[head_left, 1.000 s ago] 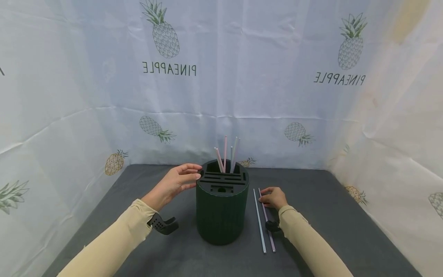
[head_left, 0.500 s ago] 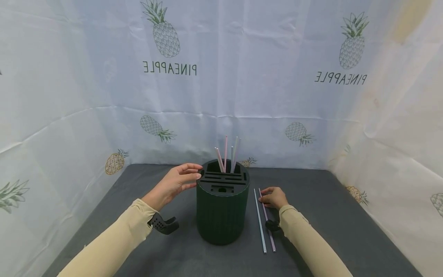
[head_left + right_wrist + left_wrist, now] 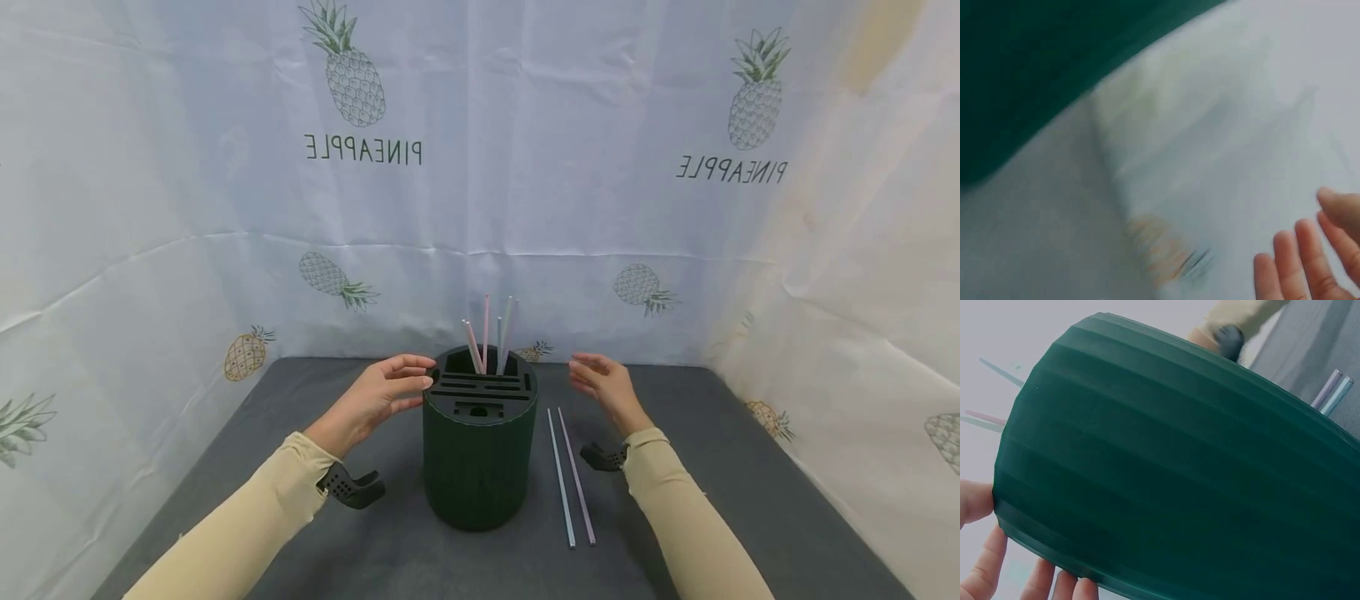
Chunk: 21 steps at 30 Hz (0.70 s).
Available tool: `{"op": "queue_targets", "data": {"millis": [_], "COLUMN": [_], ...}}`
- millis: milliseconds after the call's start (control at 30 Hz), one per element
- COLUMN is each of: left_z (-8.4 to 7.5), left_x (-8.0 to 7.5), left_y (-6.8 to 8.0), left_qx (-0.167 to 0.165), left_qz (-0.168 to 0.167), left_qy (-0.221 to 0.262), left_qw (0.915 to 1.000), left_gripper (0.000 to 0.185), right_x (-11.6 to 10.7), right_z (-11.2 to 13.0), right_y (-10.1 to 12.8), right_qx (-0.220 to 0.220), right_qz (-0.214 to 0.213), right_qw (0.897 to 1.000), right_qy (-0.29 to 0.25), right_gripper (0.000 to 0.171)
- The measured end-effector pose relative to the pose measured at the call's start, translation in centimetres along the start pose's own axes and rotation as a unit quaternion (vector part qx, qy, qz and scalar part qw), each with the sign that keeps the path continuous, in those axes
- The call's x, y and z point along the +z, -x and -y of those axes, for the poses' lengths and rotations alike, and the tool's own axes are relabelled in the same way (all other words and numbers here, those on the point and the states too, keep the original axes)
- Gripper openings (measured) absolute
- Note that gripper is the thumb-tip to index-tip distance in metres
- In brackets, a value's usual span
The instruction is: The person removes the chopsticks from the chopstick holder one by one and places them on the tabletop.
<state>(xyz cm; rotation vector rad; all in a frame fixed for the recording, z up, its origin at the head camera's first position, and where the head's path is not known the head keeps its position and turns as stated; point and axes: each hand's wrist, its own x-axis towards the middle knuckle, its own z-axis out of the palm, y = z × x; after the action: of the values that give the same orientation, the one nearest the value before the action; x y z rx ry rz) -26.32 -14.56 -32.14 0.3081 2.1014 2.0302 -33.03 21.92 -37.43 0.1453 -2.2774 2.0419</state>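
Observation:
A dark green ribbed knife block [image 3: 480,467] with a slotted black top stands upright on the table. My left hand [image 3: 371,400] rests its fingertips against the left side of its rim; in the left wrist view its fingers [image 3: 1038,578] touch the block's edge. Several thin pink and pale straws [image 3: 472,346] stand in the rear compartment. On the table right of the block lie a light blue straw [image 3: 561,479] and a purple straw [image 3: 576,475], side by side. Beyond them my right hand [image 3: 611,392] is raised, holding nothing, its fingers loosely extended toward the block.
A dark grey cloth [image 3: 660,517] covers the table. White curtains [image 3: 555,192] printed with pineapples enclose the back and both sides. Each wrist carries a black camera mount, such as the left mount [image 3: 352,486].
My right hand has lifted away from the purple straw and moved up and slightly right. Both loose straws stay in place. The left hand has stayed at the block's rim.

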Motion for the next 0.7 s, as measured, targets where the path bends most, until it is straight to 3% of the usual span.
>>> {"op": "queue_targets", "data": {"millis": [100, 233, 333, 433, 700], "left_z": [0.0, 0.0, 0.0, 0.0, 0.0], "left_x": [0.0, -0.1, -0.1, -0.1, 0.0], "left_y": [0.0, 0.0, 0.1, 0.1, 0.1], "left_qx": [0.001, 0.002, 0.002, 0.002, 0.004], "left_qz": [0.001, 0.003, 0.005, 0.006, 0.006], "left_qy": [-0.001, -0.003, -0.004, -0.005, -0.004], "left_qw": [1.0000, 1.0000, 1.0000, 1.0000, 1.0000], "left_gripper": [0.045, 0.045, 0.046, 0.046, 0.045], "right_x": [0.7, 2.1, 3.6, 5.0, 7.6], "right_z": [3.2, 7.0, 9.1, 10.2, 10.0], "right_y": [0.4, 1.6, 2.6, 3.5, 4.2], "right_qx": [-0.064, -0.137, -0.178, -0.204, -0.229], "right_qz": [0.005, 0.029, 0.053, 0.078, 0.128], "right_qw": [0.996, 0.980, 0.969, 0.964, 0.965], "right_qy": [-0.062, -0.141, -0.165, -0.150, -0.014], "right_gripper": [0.035, 0.020, 0.017, 0.018, 0.031]}}
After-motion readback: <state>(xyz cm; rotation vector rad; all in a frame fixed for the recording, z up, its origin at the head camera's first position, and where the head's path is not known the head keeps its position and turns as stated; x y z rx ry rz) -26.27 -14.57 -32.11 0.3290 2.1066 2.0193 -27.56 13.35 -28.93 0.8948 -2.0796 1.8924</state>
